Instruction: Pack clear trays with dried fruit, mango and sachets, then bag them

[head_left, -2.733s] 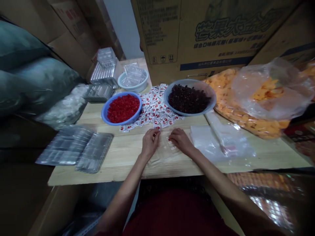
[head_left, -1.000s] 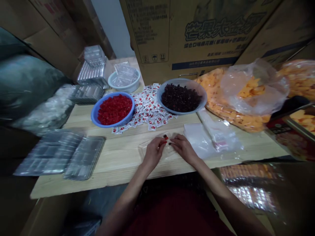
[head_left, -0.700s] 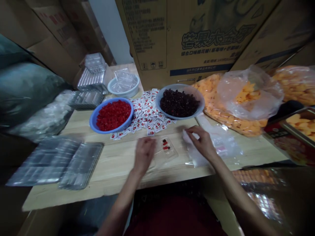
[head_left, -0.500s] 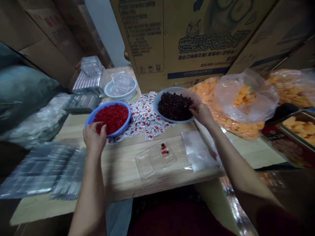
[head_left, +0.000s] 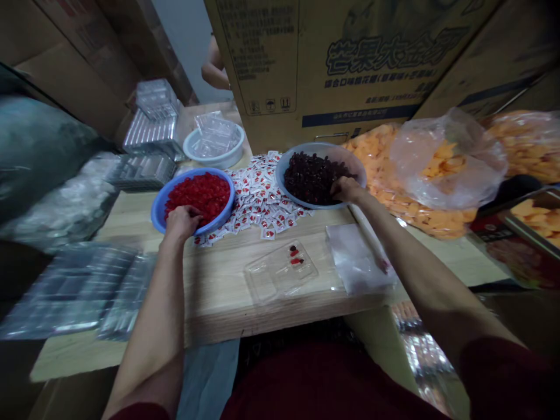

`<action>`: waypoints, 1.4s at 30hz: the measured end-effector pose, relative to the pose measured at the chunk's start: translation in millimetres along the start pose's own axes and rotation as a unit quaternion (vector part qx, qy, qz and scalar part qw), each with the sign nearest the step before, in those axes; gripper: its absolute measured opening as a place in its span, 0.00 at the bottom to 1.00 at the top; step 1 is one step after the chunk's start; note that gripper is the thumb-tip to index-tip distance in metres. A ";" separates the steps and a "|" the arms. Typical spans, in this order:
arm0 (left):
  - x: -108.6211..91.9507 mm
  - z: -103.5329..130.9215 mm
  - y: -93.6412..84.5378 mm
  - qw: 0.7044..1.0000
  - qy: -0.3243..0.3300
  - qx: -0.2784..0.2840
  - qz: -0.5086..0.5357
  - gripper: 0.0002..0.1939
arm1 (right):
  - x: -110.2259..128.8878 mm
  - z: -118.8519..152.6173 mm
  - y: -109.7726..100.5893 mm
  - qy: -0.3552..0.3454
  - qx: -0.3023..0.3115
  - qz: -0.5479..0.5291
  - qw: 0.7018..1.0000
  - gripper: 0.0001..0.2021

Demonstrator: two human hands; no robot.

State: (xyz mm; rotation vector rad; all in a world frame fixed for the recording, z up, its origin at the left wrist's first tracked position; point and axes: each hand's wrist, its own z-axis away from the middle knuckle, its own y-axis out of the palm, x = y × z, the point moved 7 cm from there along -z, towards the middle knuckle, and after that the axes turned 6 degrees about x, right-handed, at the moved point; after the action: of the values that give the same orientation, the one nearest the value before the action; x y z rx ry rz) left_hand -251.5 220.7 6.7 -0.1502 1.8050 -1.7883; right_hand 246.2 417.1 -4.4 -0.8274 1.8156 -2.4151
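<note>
Below the frame's centre, a clear tray (head_left: 273, 277) holding small red and dark bits (head_left: 296, 261) lies on the tabletop (head_left: 210, 286). Beyond, at centre left, the left hand (head_left: 182, 223) curls over red pieces (head_left: 202, 191) in a blue bowl (head_left: 226, 217); upper right of centre, the right hand (head_left: 348, 191) dips into a pale bowl (head_left: 353, 161) of dark pieces (head_left: 311, 178). Whether either grips any is unclear.

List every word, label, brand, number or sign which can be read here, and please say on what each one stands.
Large cardboard box, big print: "芒果大金牙"
Same box, line below: starts "综合口味"; the rest is blurred.
Same box: umbrella sign and up-arrow sign; a third sign beside them is unclear.
Same box, blue stripe and text block: too blurred.
Small packets: marks too small.
</note>
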 end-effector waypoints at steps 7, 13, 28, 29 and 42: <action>-10.0 20.1 -15.9 0.985 0.004 -0.095 0.143 0.08 | 6.6 17.8 -14.4 -0.039 -0.100 -0.025 0.994 0.10; -8.6 27.0 -33.7 0.964 -0.007 -0.124 0.235 0.12 | 39.8 93.2 -29.2 -0.136 -0.265 -0.164 0.940 0.11; -226.0 260.1 122.7 0.923 0.322 0.128 0.169 0.09 | 74.4 235.4 136.3 -0.083 -0.142 -0.364 0.917 0.10; -226.1 260.4 125.3 0.924 0.326 0.118 0.159 0.09 | 75.7 235.3 135.7 -0.084 -0.140 -0.362 0.918 0.10; -155.6 121.2 85.8 0.981 0.156 0.019 0.110 0.13 | 90.6 243.9 105.2 -0.062 -0.189 -0.303 0.932 0.10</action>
State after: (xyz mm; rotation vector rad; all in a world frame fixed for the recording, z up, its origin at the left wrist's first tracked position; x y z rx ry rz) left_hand -38.9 195.5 -15.0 0.3511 1.9102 -1.7595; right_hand 237.3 136.8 -16.3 -1.7619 2.2680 -2.2255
